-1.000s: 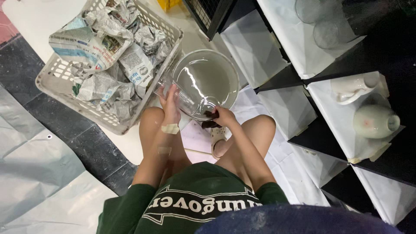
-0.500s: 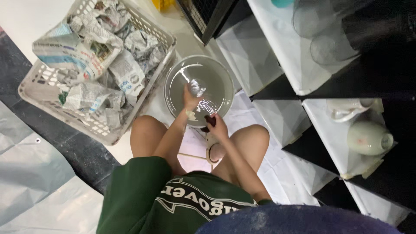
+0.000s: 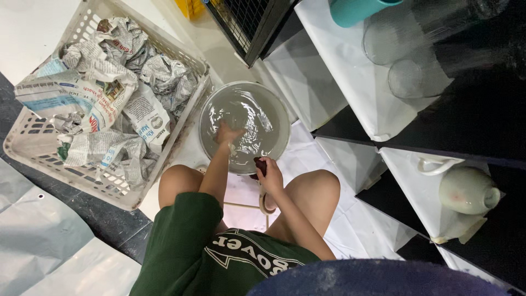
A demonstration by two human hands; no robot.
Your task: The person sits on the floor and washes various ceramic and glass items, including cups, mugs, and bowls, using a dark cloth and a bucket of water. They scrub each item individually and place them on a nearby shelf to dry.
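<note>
White basket (image 3: 33,151) holding crumpled newspaper (image 3: 104,104); teal cup (image 3: 356,10); ceramic jug (image 3: 466,189).

Person squatting, green shirt. Left hand (image 3: 226,134) inside round basin (image 3: 211,107) of water, fingers under rippled surface; grip unclear. Right hand (image 3: 270,174) at basin near rim, closed on small dark object (image 3: 260,165). White basket (image 3: 33,156) w/ crumpled newspaper (image 3: 104,93) just left of basin, touching. Shelf unit on right: pale ceramic pot (image 3: 466,189), clear glasses (image 3: 411,77), teal cup (image 3: 353,10).
</note>
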